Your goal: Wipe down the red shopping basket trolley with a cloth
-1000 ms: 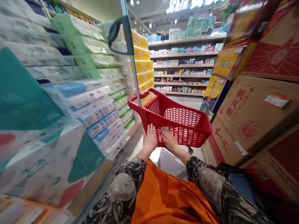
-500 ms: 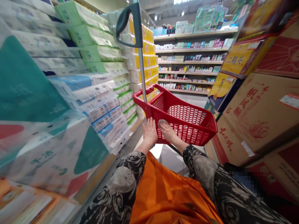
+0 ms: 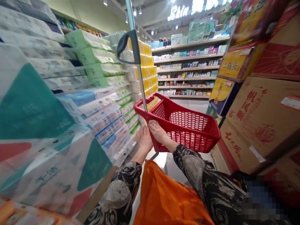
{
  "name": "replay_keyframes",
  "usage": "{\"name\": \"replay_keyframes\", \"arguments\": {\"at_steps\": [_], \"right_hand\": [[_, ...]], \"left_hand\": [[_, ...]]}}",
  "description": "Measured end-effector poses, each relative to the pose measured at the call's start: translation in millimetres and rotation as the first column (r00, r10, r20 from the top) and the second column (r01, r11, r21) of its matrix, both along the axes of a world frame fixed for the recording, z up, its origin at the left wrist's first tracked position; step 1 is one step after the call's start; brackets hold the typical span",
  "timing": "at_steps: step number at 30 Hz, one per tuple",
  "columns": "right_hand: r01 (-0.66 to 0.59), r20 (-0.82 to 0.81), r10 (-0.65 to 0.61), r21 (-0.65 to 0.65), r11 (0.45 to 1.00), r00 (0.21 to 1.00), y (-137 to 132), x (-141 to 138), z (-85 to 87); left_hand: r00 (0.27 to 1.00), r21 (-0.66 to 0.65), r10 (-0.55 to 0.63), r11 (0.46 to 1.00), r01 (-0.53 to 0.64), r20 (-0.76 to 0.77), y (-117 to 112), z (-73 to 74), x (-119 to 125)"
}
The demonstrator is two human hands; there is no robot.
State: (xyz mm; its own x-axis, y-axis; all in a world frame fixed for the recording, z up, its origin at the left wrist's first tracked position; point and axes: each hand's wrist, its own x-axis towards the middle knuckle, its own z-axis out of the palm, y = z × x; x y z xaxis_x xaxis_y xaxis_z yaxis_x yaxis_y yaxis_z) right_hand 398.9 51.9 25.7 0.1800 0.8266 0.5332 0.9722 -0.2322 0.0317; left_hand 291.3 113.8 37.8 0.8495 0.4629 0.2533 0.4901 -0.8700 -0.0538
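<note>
A long store aisle is catalogued, lined on the left by a wall of plastic-wrapped toilet-tissue packs (image 3: 35, 106) in white, teal and green, with yellow-wrapped roll packs (image 3: 145, 73) beyond, and on the right by stacked brown cardboard cartons with red print (image 3: 260, 118). At the far end, pale shelving with small skincare products (image 3: 187, 65) is set beneath a lit sign (image 3: 180, 12). A red perforated plastic shopping basket (image 3: 187, 131) is positioned directly ahead of the wearer, above a pale tiled floor (image 3: 171, 162). A slim grey metal pole (image 3: 138, 78) is fixed at its near left corner and is topped by a black plastic loop handle (image 3: 127, 47). An orange garment (image 3: 166, 197) and 2 black-and-grey patterned sleeves (image 3: 117, 193) are seen below. The left hand (image 3: 144, 140) is open, with fingers spread, and is placed at the basket's near end; no grip is formed. The right hand (image 3: 159, 132) is also open and is laid over the near rim. Neither hand is closed on the loop handle. Firmer control would, it is judged, be gained by closing the fingers around that handle, as flat palms leave the basket freer to swing toward the packs.
</note>
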Motion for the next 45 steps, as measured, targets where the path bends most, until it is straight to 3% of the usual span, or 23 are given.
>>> {"name": "replay_keyframes", "arguments": {"at_steps": [4,7,10,14,18,21,24,26,28,33,36,39,42,45], "right_hand": [[-0.043,0.009,0.042,0.104,0.994,0.999,-20,2,-5.2],[0.09,-0.044,-0.082,0.257,0.962,0.996,-35,19,4.7],[0.215,-0.094,-0.198,0.256,0.942,0.976,-58,39,4.2],[0.31,-0.089,-0.297,0.219,0.925,0.951,-109,58,-14.6],[0.409,-0.084,-0.401,0.239,0.881,0.912,-180,70,-35.3],[0.512,-0.114,-0.501,0.264,0.817,0.858,-233,76,-46.9],[0.605,-0.173,-0.582,0.311,0.733,0.794,-263,77,-54.4],[0.637,-0.21,-0.606,0.365,0.679,0.767,-265,74,-56.6],[0.623,-0.224,-0.589,0.41,0.666,0.777,-251,68,-56.4],[0.456,-0.159,-0.428,0.356,0.815,0.89,-203,53,-51.3],[0.426,-0.141,-0.402,0.334,0.841,0.905,-204,54,-51.1],[0.452,-0.153,-0.426,0.334,0.827,0.892,-225,68,-53.6],[0.53,-0.212,-0.486,0.336,0.779,0.848,-245,88,-54.9],[0.572,-0.271,-0.504,0.386,0.724,0.82,-245,99,-50.4]], "left_hand": [[0.998,0.029,-0.029,0.999,0.027,0.052,7,21.9,14],[0.991,0.074,-0.116,0.991,0.112,0.064,4,47.3,37],[0.976,0.099,-0.215,0.971,0.219,-0.044,0,61.4,60],[0.958,0.14,-0.239,0.955,0.262,-0.157,0,59.6,74],[0.958,0.148,-0.214,0.958,0.244,-0.192,-4,58.2,70],[0.958,0.146,-0.203,0.961,0.234,-0.201,-13,59.9,61],[0.962,0.161,-0.202,0.959,0.232,-0.184,-26,58.3,53],[0.966,0.179,-0.198,0.957,0.228,-0.168,-34,55.7,48],[0.969,0.2,-0.194,0.954,0.222,-0.15,-43,53.4,44],[0.975,0.209,-0.174,0.957,0.2,-0.137,-62,53.2,39],[0.977,0.213,-0.177,0.956,0.2,-0.121,-70,53.5,35],[0.97,0.215,-0.222,0.947,0.239,-0.098,-80,51.2,33],[0.959,0.194,-0.275,0.94,0.282,-0.065,-95,47.5,35],[0.94,0.138,-0.339,0.93,0.341,-0.037,-114,45.6,39]]}}
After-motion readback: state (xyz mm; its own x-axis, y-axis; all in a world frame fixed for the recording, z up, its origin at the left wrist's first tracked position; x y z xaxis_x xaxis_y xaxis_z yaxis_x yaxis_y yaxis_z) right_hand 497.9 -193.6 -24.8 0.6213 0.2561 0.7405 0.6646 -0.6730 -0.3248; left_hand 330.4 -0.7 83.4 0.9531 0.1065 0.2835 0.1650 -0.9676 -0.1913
